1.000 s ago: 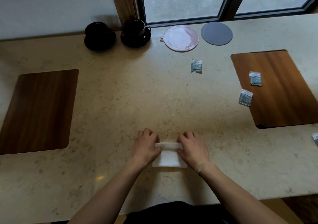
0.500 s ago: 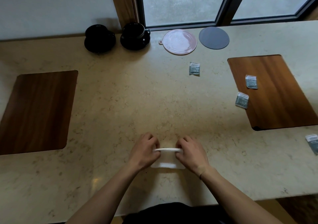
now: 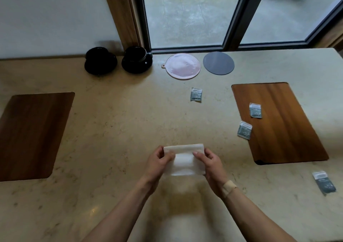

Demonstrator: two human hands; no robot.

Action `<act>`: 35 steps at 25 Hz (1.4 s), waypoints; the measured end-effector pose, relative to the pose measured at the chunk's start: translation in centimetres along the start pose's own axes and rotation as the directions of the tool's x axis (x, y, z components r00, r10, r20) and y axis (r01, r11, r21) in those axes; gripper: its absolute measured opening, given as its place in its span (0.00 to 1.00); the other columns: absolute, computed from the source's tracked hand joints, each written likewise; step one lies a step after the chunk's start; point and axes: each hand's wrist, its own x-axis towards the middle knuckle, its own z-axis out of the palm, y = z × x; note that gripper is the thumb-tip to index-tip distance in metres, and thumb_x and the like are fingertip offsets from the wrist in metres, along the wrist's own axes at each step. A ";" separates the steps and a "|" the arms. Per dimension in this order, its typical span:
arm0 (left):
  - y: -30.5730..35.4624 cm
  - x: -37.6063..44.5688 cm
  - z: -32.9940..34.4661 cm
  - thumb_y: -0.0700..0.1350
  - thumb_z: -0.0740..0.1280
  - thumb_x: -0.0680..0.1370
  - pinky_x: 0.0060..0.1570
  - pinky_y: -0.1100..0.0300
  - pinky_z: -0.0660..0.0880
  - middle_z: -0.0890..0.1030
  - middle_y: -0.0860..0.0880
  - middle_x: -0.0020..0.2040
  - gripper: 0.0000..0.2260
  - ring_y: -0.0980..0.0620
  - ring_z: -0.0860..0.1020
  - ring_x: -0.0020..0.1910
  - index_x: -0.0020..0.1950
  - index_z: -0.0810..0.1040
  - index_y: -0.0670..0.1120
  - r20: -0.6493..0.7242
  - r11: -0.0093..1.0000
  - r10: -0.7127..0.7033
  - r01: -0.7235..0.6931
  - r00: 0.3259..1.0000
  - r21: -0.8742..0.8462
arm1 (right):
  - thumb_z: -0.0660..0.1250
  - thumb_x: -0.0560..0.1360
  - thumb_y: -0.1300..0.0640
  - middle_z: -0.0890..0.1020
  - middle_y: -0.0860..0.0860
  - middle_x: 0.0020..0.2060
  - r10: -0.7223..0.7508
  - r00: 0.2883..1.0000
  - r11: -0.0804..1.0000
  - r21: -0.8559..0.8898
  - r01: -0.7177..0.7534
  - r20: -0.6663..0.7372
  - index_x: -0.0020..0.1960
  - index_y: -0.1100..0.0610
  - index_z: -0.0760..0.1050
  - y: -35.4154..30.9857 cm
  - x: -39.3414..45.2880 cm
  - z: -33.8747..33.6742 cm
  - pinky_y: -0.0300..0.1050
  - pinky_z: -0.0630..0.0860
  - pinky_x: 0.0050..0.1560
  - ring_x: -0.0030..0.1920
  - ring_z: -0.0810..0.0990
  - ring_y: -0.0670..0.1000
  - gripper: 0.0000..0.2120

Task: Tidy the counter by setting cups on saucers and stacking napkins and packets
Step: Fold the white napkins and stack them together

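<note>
A white napkin point(image 3: 183, 160) is held between both hands just above the marble counter point(image 3: 120, 130), near its front edge. My left hand point(image 3: 157, 162) pinches its left side and my right hand point(image 3: 211, 164) pinches its right side, with the far edge raised. Two black cups on black saucers point(image 3: 101, 61) point(image 3: 137, 59) stand at the back by the wall. Several small grey packets lie scattered: one mid-counter point(image 3: 196, 94), two on the right wooden mat point(image 3: 255, 110) point(image 3: 244, 130), one near the right front edge point(image 3: 323, 182).
A pink round mat point(image 3: 182, 66) and a grey round mat point(image 3: 218, 63) lie at the back under the window. Wooden placemats sit at the left point(image 3: 33, 134) and right point(image 3: 282, 130). The counter's front edge runs close below my forearms.
Both hands have lifted the napkin's far edge off the counter and turned it up towards me; before, they pressed it flat. The camera has tilted up slightly.
</note>
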 end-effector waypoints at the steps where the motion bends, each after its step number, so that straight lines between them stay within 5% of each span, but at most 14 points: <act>1: 0.6 0.5 1.8 0.46 0.68 0.74 0.40 0.53 0.73 0.81 0.46 0.42 0.06 0.49 0.78 0.42 0.46 0.79 0.44 -0.046 0.999 0.000 -0.001 0.999 -0.037 | 0.72 0.73 0.53 0.84 0.56 0.46 -0.033 0.999 0.999 -0.030 0.032 -0.040 0.53 0.59 0.79 -0.8 0.6 -0.5 0.58 0.79 0.49 0.45 0.82 0.55 0.12; 7: 3.5 4.1 12.5 0.49 0.63 0.80 0.37 0.52 0.74 0.80 0.46 0.38 0.11 0.48 0.78 0.37 0.42 0.75 0.44 -0.425 0.990 0.137 -0.110 0.895 0.089 | 0.64 0.77 0.43 0.81 0.51 0.39 -0.303 0.933 0.904 -0.368 0.218 -0.192 0.47 0.51 0.74 -6.0 5.0 -5.0 0.51 0.77 0.39 0.41 0.81 0.53 0.12; 11: 5.3 5.7 16.6 0.51 0.60 0.82 0.32 0.63 0.70 0.78 0.50 0.35 0.12 0.55 0.76 0.33 0.41 0.73 0.48 -0.499 0.958 0.272 -0.185 0.823 0.219 | 0.61 0.78 0.42 0.77 0.46 0.36 -0.420 0.883 0.829 -0.484 0.279 -0.211 0.49 0.49 0.73 -8.4 7.3 -7.5 0.46 0.74 0.39 0.38 0.77 0.50 0.11; 19: 7.3 8.8 16.2 0.50 0.60 0.82 0.30 0.67 0.67 0.76 0.55 0.34 0.11 0.64 0.75 0.34 0.44 0.74 0.46 -0.537 0.865 0.462 -0.226 0.706 0.447 | 0.62 0.76 0.43 0.78 0.49 0.38 -0.584 0.801 0.704 -0.571 0.421 -0.129 0.52 0.57 0.76 -10.7 10.5 -6.6 0.35 0.69 0.31 0.35 0.77 0.49 0.17; 23: 8.1 11.6 14.3 0.49 0.59 0.82 0.31 0.70 0.68 0.77 0.54 0.35 0.12 0.65 0.75 0.35 0.45 0.75 0.44 -0.521 0.882 0.416 -0.191 0.746 0.430 | 0.64 0.76 0.41 0.79 0.46 0.43 -0.295 0.941 0.911 -0.345 0.226 -0.163 0.53 0.51 0.73 -11.8 12.6 -5.0 0.39 0.73 0.37 0.43 0.79 0.47 0.14; 27: 9.6 15.3 11.5 0.50 0.60 0.82 0.32 0.67 0.67 0.76 0.53 0.33 0.14 0.57 0.74 0.32 0.41 0.73 0.44 -0.490 0.869 0.407 -0.160 0.771 0.468 | 0.65 0.75 0.38 0.83 0.53 0.48 0.055 0.998 0.992 -0.119 -0.052 0.019 0.54 0.54 0.79 -12.4 15.5 -4.0 0.56 0.79 0.50 0.49 0.82 0.56 0.20; 29: 10.4 17.0 10.6 0.53 0.60 0.81 0.33 0.62 0.68 0.75 0.52 0.32 0.16 0.50 0.73 0.33 0.39 0.73 0.44 -0.480 0.915 0.299 -0.106 0.825 0.389 | 0.68 0.75 0.45 0.84 0.55 0.46 0.043 0.999 0.988 -0.147 -0.039 0.021 0.51 0.56 0.80 -12.8 17.0 -3.2 0.57 0.79 0.50 0.47 0.83 0.57 0.14; 31: 11.2 18.7 9.5 0.56 0.61 0.79 0.31 0.57 0.68 0.75 0.50 0.33 0.17 0.49 0.74 0.33 0.40 0.76 0.44 -0.406 0.996 0.065 -0.033 0.912 0.085 | 0.69 0.76 0.51 0.84 0.53 0.43 -0.059 0.997 0.984 -0.172 0.049 -0.049 0.48 0.56 0.81 -13.9 19.0 -2.2 0.52 0.79 0.45 0.43 0.82 0.53 0.09; 33: 12.2 20.2 8.3 0.55 0.64 0.77 0.27 0.59 0.66 0.74 0.50 0.33 0.14 0.51 0.72 0.31 0.44 0.80 0.45 -0.263 0.977 -0.152 0.104 0.953 -0.188 | 0.69 0.76 0.52 0.83 0.52 0.42 -0.130 0.987 0.977 -0.182 0.112 -0.094 0.47 0.56 0.80 -15.2 21.1 -1.8 0.47 0.77 0.41 0.42 0.80 0.50 0.07; 35: 13.1 22.0 7.2 0.51 0.67 0.76 0.27 0.60 0.65 0.74 0.49 0.35 0.10 0.51 0.71 0.32 0.45 0.80 0.45 -0.197 0.955 -0.196 0.142 0.961 -0.259 | 0.69 0.76 0.53 0.82 0.52 0.42 -0.146 0.986 0.971 -0.203 0.127 -0.084 0.48 0.58 0.80 -16.6 23.5 -1.5 0.44 0.78 0.38 0.41 0.80 0.50 0.08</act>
